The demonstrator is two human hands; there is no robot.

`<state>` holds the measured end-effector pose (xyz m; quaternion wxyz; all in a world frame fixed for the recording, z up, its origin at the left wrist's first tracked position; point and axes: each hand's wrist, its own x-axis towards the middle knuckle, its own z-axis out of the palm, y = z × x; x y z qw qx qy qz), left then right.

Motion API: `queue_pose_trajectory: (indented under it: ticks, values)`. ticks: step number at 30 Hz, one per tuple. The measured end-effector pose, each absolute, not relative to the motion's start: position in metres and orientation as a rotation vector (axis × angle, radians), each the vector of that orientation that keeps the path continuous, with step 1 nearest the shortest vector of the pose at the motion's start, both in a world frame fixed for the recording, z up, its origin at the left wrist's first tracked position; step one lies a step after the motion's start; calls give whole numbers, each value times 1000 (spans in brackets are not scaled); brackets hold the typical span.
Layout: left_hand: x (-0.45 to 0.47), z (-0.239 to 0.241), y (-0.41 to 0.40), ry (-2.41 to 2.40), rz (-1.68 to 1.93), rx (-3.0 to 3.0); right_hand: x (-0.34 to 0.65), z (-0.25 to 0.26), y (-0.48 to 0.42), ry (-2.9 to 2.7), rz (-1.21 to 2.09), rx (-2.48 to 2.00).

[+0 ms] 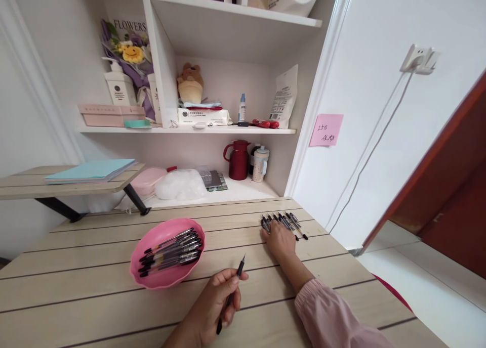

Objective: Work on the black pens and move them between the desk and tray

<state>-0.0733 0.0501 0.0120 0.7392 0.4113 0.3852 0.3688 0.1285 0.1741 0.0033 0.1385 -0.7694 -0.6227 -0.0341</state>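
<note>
My left hand (217, 305) is closed around a black pen (241, 267), whose bare tip points up and away from me. The pen's other end sticks out below the fingers. Farther off on the right, my right hand (280, 241) reaches over the left part of a row of black-capped clear pens (292, 221). Its fingers bend down among them, and the fingertips are partly hidden, so what they pinch is unclear. A pink scalloped bowl (167, 282) left of my left hand holds several similar pens (172, 252), lying side by side.
The slatted wooden table (125, 315) meets a white shelf unit (228, 130) at the back. A small raised stand (94, 187) with a blue folder (93, 170) is at left. A red jug (238, 160) and a cup (260, 164) stand on the lower shelf.
</note>
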Motion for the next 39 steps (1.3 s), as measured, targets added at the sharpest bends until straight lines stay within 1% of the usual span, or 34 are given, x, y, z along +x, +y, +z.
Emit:
queue_pose_trajectory:
  ticks: [39]
  values:
    - [-73,11,50,819,828,905,129,3,178,-1772,-76,-2236]
